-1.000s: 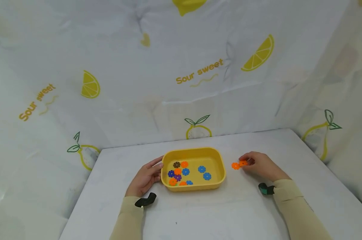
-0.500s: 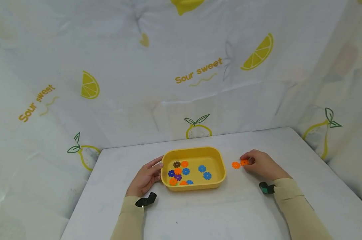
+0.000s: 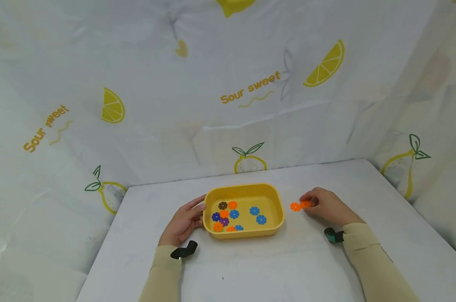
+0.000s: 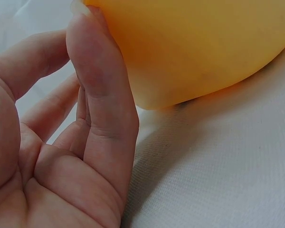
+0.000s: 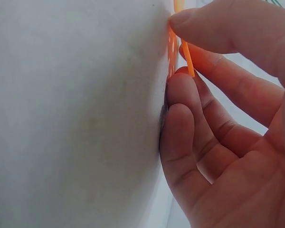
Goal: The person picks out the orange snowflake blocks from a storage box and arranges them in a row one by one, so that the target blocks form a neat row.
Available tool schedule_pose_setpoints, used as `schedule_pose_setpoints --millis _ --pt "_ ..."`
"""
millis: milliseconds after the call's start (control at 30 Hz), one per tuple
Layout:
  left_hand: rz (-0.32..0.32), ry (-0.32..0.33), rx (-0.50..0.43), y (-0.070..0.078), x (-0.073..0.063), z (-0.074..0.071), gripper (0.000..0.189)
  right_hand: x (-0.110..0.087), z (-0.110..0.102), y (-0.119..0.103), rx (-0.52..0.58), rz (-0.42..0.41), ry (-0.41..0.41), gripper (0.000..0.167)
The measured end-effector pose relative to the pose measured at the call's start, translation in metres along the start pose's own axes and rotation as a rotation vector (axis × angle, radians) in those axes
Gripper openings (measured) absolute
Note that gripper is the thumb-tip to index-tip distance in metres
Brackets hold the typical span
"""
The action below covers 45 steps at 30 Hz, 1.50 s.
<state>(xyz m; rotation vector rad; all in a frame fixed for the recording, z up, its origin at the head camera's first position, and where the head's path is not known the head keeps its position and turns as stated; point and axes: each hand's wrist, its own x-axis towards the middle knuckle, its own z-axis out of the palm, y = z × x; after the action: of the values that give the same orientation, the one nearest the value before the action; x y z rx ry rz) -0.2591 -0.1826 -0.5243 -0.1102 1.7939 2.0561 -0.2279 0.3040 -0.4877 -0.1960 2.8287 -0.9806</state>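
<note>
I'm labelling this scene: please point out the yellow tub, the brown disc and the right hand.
Yellow tub [image 3: 244, 204]: head view, on its bare floor.
Brown disc [image 3: 222, 205]: head view, on its middle.
Right hand [image 3: 329, 205]: head view, on the back of the hand.

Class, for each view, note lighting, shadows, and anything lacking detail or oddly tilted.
Head view: fairly even light, but the small pieces lack fine detail; left wrist view: a soft shadow on the table beside the left hand and tub; right wrist view: the table stands nearly upright in frame, with a broad, soft-edged shadow near the right hand.
</note>
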Motion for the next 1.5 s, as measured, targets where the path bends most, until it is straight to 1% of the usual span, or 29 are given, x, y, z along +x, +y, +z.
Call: schedule_pose_setpoints --millis 133,333,500,633,733,833,900,1000,1100,1233,1367,1500 --pt "0.001 0.004 -0.003 0.000 0.000 0.000 0.058 0.001 0.002 0.003 0.002 0.009 -0.003 0.031" --pt "0.017 -0.021 0.018 0.000 0.001 0.001 0.060 -0.001 0.002 0.007 -0.005 0.002 0.007 0.034" --pt "0.019 -0.005 0.007 0.001 -0.003 0.000 0.058 -0.003 0.000 0.005 0.008 -0.017 0.009 0.036" --pt "0.027 -0.007 0.014 0.003 -0.002 0.002 0.057 -0.006 -0.007 0.004 0.009 -0.010 0.034 0.039" --pt "0.026 -0.005 0.012 0.002 -0.002 0.002 0.056 -0.006 -0.009 0.002 0.031 -0.016 0.046 0.039" --pt "0.022 -0.005 0.013 0.001 -0.002 0.002 0.056 -0.005 -0.007 -0.002 0.065 -0.017 0.035 0.040" --pt "0.024 -0.005 0.014 0.000 -0.002 -0.001 0.057 -0.001 -0.007 -0.009 0.057 -0.024 0.017 0.041" --pt "0.033 -0.007 0.022 0.001 -0.003 -0.002 0.058 0.009 -0.012 -0.028 -0.001 -0.056 -0.010 0.040" --pt "0.036 -0.006 0.024 0.002 -0.003 -0.003 0.058 0.023 -0.020 -0.051 -0.064 -0.131 -0.033 0.036" --pt "0.036 -0.004 0.021 0.001 -0.002 -0.005 0.060 0.041 -0.022 -0.086 -0.096 -0.232 -0.087 0.033" --pt "0.038 -0.018 0.034 0.001 -0.002 -0.004 0.061 0.055 -0.011 -0.119 -0.113 -0.298 -0.191 0.033" --pt "0.040 -0.028 0.035 0.000 -0.001 -0.004 0.060 0.071 0.011 -0.146 -0.146 -0.372 -0.310 0.033"
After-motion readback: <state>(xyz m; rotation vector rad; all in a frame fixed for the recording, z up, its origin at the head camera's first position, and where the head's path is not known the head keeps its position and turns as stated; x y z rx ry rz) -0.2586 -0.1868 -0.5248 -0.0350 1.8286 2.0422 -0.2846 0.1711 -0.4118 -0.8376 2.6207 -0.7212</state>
